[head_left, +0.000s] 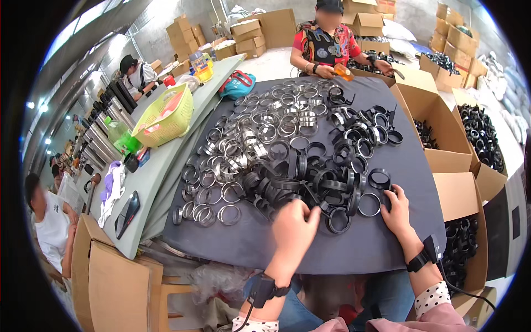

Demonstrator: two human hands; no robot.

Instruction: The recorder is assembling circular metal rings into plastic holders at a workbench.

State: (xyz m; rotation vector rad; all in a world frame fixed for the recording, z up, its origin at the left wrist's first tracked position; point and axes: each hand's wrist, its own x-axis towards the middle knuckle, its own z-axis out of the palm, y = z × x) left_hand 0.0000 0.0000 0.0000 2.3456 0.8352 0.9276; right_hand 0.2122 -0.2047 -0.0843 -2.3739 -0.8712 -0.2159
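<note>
Across the dark grey table lies a broad pile of rings. Bare silver metal rings (266,133) fill its left and far parts, and black rings (330,185), some with a protruding tab, fill the middle and right. My left hand (296,224) reaches into the near edge of the black rings with its fingers curled in and slightly blurred; what lies between them is hidden. At the pile's right edge, my right hand (396,213) has its fingers curled round a black ring (386,203), mostly covered by the hand. Another black ring (379,179) rests just beyond it.
Cardboard boxes (437,133) line the table's right side, several holding black parts. To the left, a long bench (141,191) carries a yellow-green basket (152,130), a green bottle (119,133) and a phone (128,213). A co-worker (332,44) sits across the table, holding an orange object.
</note>
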